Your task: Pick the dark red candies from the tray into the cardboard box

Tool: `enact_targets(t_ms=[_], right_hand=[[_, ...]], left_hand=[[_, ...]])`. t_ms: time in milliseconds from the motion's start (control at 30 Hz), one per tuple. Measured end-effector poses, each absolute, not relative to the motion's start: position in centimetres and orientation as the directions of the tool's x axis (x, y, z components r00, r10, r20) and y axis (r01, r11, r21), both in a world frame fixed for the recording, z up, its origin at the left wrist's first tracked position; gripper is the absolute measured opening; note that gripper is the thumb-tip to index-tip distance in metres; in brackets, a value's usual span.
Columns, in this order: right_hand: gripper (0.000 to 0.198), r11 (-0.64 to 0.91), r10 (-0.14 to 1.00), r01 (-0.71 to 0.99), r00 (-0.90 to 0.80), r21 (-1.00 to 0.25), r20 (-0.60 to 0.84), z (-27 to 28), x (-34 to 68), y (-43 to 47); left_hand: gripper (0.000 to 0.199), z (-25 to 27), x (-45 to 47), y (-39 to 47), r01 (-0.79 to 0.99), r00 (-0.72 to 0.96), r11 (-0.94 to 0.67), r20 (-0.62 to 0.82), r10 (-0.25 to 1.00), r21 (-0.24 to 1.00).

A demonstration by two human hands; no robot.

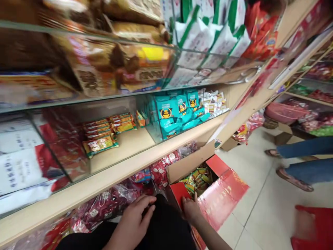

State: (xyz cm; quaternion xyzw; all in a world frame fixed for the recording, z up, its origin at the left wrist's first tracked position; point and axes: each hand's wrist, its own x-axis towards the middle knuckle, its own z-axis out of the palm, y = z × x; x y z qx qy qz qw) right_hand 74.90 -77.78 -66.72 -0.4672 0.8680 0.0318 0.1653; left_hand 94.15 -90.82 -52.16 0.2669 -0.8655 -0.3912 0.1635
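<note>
My left hand point(136, 219) hovers above or rests on my black-clothed knee point(166, 222). Its thumb and fingers are apart, with nothing visible between them. My right hand point(193, 210) lies at the near edge of an open cardboard box point(191, 161), touching its red flap point(180, 192). Those fingers are spread, and no packet shows in them. Inside the box lie several small green-and-gold snack packets point(199, 178). Similar packets point(101, 142) are stacked in rows in a glass-fronted shelf compartment above.
Teal packets point(179, 111) and white packets point(214, 100) fill adjoining compartments. A glass-edged shelf point(104, 95) holds larger bags overhead. Dark red bags point(104, 208) lie under the bottom board point(78, 184). At right, a person's legs point(304, 161) and a red stool point(312, 225) stand on the tiles.
</note>
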Motion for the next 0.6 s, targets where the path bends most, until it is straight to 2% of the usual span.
enact_targets(t_ms=[167,367,600], right_hand=[[0.048,0.545,-0.793,-0.833,-0.479,-0.089,-0.376,-69.2,75.8,-77.8],[0.055,0.562,-0.773,-0.82,-0.476,-0.106,-0.419,-69.8,76.5,-77.1],[0.044,0.604,-0.735,-0.756,-0.406,-0.252,-0.543,-70.3,78.8,-76.4]], left_hand=[[0.02,-53.2,93.3,-90.8,-0.363,-0.803,0.551,0.048,-0.594,0.751],[0.023,-53.6,93.7,-90.7,-0.415,-0.782,0.454,-0.054,-0.621,0.788],[0.023,-54.5,93.4,-90.3,-0.5,-0.745,0.389,-0.156,-0.648,0.774]])
